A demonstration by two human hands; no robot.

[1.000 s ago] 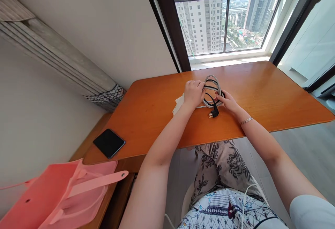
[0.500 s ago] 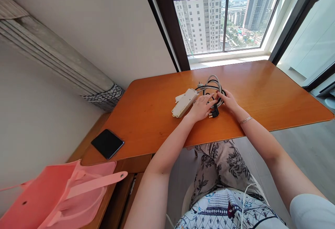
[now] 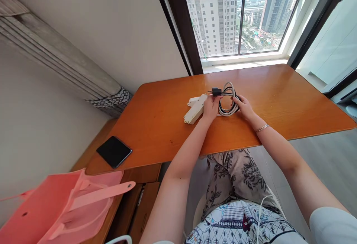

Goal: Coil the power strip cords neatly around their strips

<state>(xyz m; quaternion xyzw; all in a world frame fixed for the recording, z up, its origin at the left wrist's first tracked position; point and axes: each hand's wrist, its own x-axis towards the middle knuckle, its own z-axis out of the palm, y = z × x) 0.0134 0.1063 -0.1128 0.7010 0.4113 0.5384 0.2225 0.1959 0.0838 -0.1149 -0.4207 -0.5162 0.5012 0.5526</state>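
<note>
Over at the bench [image 3: 279, 103], the coiled cable [image 3: 227, 114] sits near the middle, between the near edge and the window-side edge. The right hand [image 3: 243, 107] grips the coil's right side, while the left hand [image 3: 211, 107] seems to pinch the black plug [image 3: 216, 91] from below, prongs pointing toward the bench's left end. Just beside that hand lies the white power strip [image 3: 194, 111]. Should the right fingers slacken, I suspect the loops could spring apart; too hard a tug on the plug might drag black cord through the pale loops and tangle them.
</note>
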